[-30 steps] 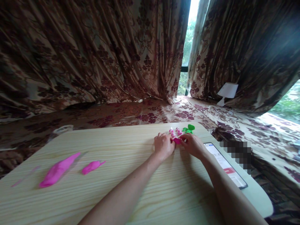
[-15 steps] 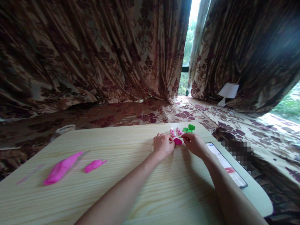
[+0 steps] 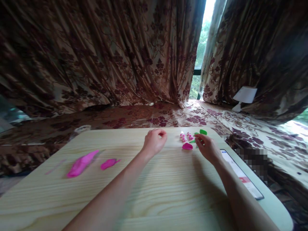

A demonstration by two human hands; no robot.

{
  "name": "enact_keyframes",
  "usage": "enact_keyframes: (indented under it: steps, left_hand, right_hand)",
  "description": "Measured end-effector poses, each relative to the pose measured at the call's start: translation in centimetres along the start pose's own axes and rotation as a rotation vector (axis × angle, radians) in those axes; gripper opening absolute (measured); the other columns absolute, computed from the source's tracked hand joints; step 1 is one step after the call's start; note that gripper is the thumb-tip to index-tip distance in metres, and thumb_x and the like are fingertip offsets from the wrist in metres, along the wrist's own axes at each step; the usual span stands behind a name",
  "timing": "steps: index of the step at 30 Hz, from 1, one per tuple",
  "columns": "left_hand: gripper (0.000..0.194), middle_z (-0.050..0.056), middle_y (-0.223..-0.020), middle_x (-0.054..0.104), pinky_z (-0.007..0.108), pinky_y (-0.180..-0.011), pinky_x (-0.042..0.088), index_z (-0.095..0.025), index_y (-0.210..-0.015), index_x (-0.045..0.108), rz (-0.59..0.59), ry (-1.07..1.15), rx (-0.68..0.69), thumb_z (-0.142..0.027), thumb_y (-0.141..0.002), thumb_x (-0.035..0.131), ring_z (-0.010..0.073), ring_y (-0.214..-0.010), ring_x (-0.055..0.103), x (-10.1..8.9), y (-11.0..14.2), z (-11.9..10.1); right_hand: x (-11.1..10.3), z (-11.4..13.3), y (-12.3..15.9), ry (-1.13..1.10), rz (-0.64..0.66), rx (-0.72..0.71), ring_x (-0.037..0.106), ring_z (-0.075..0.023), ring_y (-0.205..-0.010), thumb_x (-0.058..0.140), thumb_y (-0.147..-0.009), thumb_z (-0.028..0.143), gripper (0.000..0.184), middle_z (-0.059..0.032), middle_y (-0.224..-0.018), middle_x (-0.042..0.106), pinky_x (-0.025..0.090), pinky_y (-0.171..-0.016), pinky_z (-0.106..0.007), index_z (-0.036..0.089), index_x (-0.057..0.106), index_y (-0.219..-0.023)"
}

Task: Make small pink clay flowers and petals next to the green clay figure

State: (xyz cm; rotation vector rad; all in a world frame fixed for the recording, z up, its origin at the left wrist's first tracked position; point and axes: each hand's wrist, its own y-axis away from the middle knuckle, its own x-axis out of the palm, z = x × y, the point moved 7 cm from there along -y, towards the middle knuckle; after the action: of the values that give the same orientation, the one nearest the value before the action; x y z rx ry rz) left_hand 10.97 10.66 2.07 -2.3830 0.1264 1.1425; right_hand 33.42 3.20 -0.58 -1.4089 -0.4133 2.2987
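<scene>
My left hand (image 3: 155,141) is over the far middle of the table, its fingers curled in and thumb and forefinger closed in a loop; whatever it may hold cannot be made out. My right hand (image 3: 205,146) is at the far right with fingertips pinched, close beside the green pieces (image 3: 203,132); anything between them is too small to tell. Just left of these fingertips lie a dark pink petal-shaped piece (image 3: 187,146) and small pink-and-white clusters (image 3: 183,137). Away to the left lie a long pink crumpled piece (image 3: 82,164) and a smaller pink piece (image 3: 109,164).
A phone-like device with a lit screen (image 3: 243,176) lies by the right edge of the pale wooden table (image 3: 154,205). A thin pink strip (image 3: 55,167) is at the left. Beyond are a white lamp (image 3: 244,95), patterned cloth and curtains (image 3: 134,57).
My left hand has moved left, away from the dark pink piece, which now lies fully in sight. My right hand stays near the green pieces. The whole view has shifted slightly.
</scene>
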Motion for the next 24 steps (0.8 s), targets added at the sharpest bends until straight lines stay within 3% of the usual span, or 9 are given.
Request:
enact_keyframes:
  steps: [5, 9, 12, 15, 18, 21, 24]
  left_hand:
    - [0.021, 0.003, -0.088, 0.068, 0.024, -0.075, 0.045, -0.018, -0.085, 0.065, -0.003, 0.023, -0.110, -0.027, -0.075, 0.049, 0.0155, -0.081, 0.060, -8.6, 4.1, 7.5]
    - [0.022, 0.003, -0.088, 0.068, 0.024, -0.070, 0.043, -0.019, -0.088, 0.066, 0.047, -0.144, -0.296, -0.029, -0.074, 0.052, 0.0164, -0.080, 0.060, -12.7, 8.5, 12.9]
    - [0.019, 0.003, -0.084, 0.067, 0.024, -0.067, 0.041, -0.019, -0.083, 0.066, 0.056, -0.178, -0.324, -0.030, -0.069, 0.059, 0.0166, -0.077, 0.059, -13.7, 10.6, 14.4]
    - [0.012, 0.004, -0.075, 0.065, 0.024, -0.064, 0.038, -0.018, -0.067, 0.064, 0.067, -0.181, -0.298, -0.029, -0.067, 0.061, 0.0165, -0.074, 0.057, -13.5, 11.7, 14.6]
    - [0.011, 0.004, -0.072, 0.063, 0.025, -0.063, 0.037, -0.017, -0.065, 0.061, 0.028, -0.174, -0.287, -0.026, -0.070, 0.058, 0.0160, -0.071, 0.055, -13.5, 12.4, 14.6]
    - [0.009, 0.004, -0.075, 0.064, 0.025, -0.062, 0.037, -0.017, -0.072, 0.061, -0.017, -0.155, -0.302, -0.024, -0.071, 0.055, 0.0153, -0.071, 0.055, -13.6, 12.9, 14.3]
    - [0.015, 0.001, -0.082, 0.066, 0.021, -0.061, 0.039, -0.020, -0.083, 0.061, -0.024, -0.103, -0.311, -0.025, -0.072, 0.053, 0.0123, -0.072, 0.056, -13.1, 12.7, 13.8]
  right_hand:
    - [1.2, 2.4, 0.9, -0.123, -0.001, -0.108, 0.058, -0.0158, -0.063, 0.043, -0.085, 0.032, 0.027, -0.0067, -0.088, 0.066, 0.043, -0.061, -0.027, 0.021, 0.061, -0.101]
    - [2.6, 6.3, 1.5, -0.202, 0.068, -0.184, 0.057, -0.0151, -0.060, 0.044, -0.084, 0.032, 0.026, -0.0067, -0.087, 0.066, 0.043, -0.058, -0.027, 0.022, 0.062, -0.100]
    - [3.6, 11.5, 2.5, -0.219, 0.178, -0.289, 0.057, -0.0138, -0.059, 0.045, -0.083, 0.028, 0.023, -0.0049, -0.084, 0.065, 0.043, -0.057, -0.026, 0.022, 0.063, -0.095]
    - [5.0, 17.3, 4.1, -0.298, 0.304, -0.400, 0.057, -0.0121, -0.060, 0.042, -0.083, 0.024, 0.025, -0.0037, -0.085, 0.064, 0.044, -0.058, -0.025, 0.021, 0.063, -0.095]
    - [7.1, 21.7, 5.3, -0.367, 0.394, -0.448, 0.059, -0.0128, -0.067, 0.042, -0.083, 0.022, 0.025, -0.0038, -0.088, 0.063, 0.046, -0.063, -0.025, 0.021, 0.063, -0.096]
    - [10.0, 24.0, 5.9, -0.428, 0.446, -0.417, 0.060, -0.0144, -0.076, 0.045, -0.079, 0.022, 0.029, -0.0057, -0.097, 0.062, 0.048, -0.067, -0.026, 0.020, 0.059, -0.105]
    - [13.0, 24.6, 5.9, -0.472, 0.496, -0.353, 0.062, -0.0154, -0.080, 0.049, -0.077, 0.024, 0.047, -0.0080, -0.107, 0.060, 0.049, -0.068, -0.027, 0.020, 0.046, -0.123]
